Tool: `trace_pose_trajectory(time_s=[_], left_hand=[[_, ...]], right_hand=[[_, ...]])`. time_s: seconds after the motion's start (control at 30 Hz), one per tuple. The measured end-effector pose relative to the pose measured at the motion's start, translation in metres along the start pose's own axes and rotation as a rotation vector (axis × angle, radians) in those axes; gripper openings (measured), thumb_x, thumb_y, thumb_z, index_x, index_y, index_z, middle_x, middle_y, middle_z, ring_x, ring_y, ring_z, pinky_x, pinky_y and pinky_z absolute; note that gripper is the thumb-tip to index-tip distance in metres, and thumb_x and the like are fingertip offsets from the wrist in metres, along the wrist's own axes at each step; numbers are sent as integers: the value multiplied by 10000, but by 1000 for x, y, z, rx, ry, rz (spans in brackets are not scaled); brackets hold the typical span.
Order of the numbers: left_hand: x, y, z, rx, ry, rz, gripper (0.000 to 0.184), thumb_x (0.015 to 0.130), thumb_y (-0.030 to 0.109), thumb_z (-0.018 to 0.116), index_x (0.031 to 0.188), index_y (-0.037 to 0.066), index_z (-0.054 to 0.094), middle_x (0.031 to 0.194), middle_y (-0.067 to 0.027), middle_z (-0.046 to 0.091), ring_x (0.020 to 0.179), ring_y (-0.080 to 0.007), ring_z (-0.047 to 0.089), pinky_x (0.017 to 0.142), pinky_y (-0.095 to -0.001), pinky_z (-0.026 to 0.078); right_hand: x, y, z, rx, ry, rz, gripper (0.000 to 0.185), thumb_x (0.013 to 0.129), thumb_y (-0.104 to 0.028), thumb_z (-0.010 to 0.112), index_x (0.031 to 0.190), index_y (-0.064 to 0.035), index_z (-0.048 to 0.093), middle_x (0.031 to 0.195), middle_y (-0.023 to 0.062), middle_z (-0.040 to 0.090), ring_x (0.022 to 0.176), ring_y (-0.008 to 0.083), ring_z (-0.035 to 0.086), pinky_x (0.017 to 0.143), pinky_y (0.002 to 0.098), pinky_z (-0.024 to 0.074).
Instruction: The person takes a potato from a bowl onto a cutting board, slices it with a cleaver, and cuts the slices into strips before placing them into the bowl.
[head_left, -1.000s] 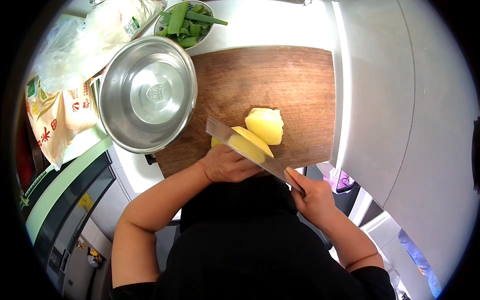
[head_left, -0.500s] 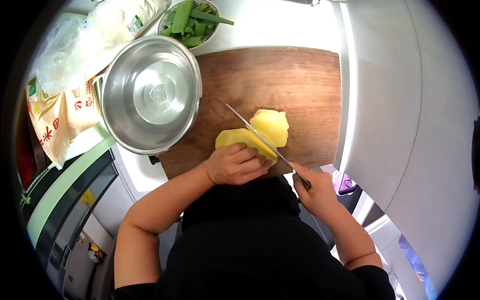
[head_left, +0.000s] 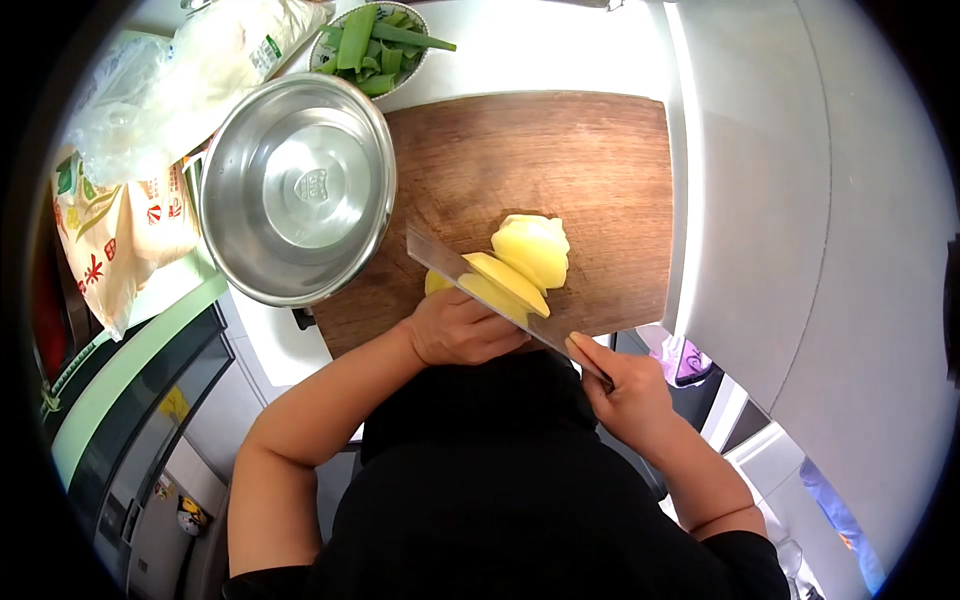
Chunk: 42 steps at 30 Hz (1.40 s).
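Knife (head_left: 478, 285): wide metal blade, broad face tilted up w/ yellow reflection; tip twd 10 o'c, handle twd 4. Yellow veg pc (head_left: 505, 276): smooth, peeled-looking, partly hid; visible at blade's 1 and 8 o'c sides, unclear if 1 pc or 2. Other yellow pc (head_left: 532, 252): on wooden board (head_left: 560, 150), just beside at 2 o'c, rounded w/ bumpy edge.

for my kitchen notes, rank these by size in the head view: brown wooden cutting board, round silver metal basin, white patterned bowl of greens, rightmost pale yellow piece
1. Brown wooden cutting board, partly covered
2. Round silver metal basin
3. White patterned bowl of greens
4. Rightmost pale yellow piece
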<state>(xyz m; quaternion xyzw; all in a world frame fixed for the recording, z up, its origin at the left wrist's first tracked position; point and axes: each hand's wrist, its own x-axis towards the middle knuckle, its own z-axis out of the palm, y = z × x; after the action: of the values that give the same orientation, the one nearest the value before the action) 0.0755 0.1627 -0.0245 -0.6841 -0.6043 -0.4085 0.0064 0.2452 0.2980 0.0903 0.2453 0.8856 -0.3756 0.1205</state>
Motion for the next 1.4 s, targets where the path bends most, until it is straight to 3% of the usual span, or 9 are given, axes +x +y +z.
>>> trace_pose_trajectory(time_s=[0.1,0.17,0.37,0.67,0.8,0.9,0.97,1.4], left_hand=[[-5,-1,2,-6,7,2,94,711,195,635,789,167,679,937,28,608,921,-133,585,838,-288,467],[-5,0,3,-5,-9,3,118,714,195,631,812,167,691,955,34,611,930,-135,587,844,-297,467],[-1,1,1,2,-2,-30,141,710,195,630,830,162,698,913,44,627,898,-138,601,839,-313,476],[1,-1,2,125,11,98,120,726,216,665,825,150,678,825,46,570,845,-132,566,735,-269,474],[-2,-2,6,111,14,90,125,725,226,678,819,144,666,812,34,539,822,-134,544,683,-262,456],[-1,-2,4,137,33,94,126,725,232,685,814,145,664,811,32,537,814,-132,543,665,-251,442],[-1,1,4,147,54,82,120,724,231,689,804,145,660,787,36,532,816,-129,543,667,-254,441],[3,1,-2,107,15,79,108,724,222,687,783,134,666,833,24,580,833,-129,582,746,-272,474]], right_hand=[[-5,6,2,-43,-13,39,358,756,19,614,1108,-49,620,697,175,612,582,300,614,540,337,480],[-10,9,2,-75,-17,37,363,739,-58,644,1100,-75,601,653,118,617,571,283,612,505,367,484],[-2,5,4,-144,-34,-13,381,752,-73,639,1122,-47,551,633,104,609,557,285,602,486,381,468],[32,18,33,-158,-21,77,373,737,-64,642,1107,-97,609,687,165,615,602,357,602,561,427,491],[37,25,32,-83,37,50,364,734,-58,634,1098,-81,625,676,174,608,598,368,593,550,421,482],[34,24,23,28,50,21,344,753,-33,613,1095,-63,638,605,170,571,523,318,577,515,371,463],[25,5,4,129,16,73,294,746,-26,625,1040,-32,639,685,182,620,589,327,611,550,380,497],[8,-5,-3,96,8,1,308,731,-13,639,1038,-19,635,718,170,641,579,307,619,545,353,505]])
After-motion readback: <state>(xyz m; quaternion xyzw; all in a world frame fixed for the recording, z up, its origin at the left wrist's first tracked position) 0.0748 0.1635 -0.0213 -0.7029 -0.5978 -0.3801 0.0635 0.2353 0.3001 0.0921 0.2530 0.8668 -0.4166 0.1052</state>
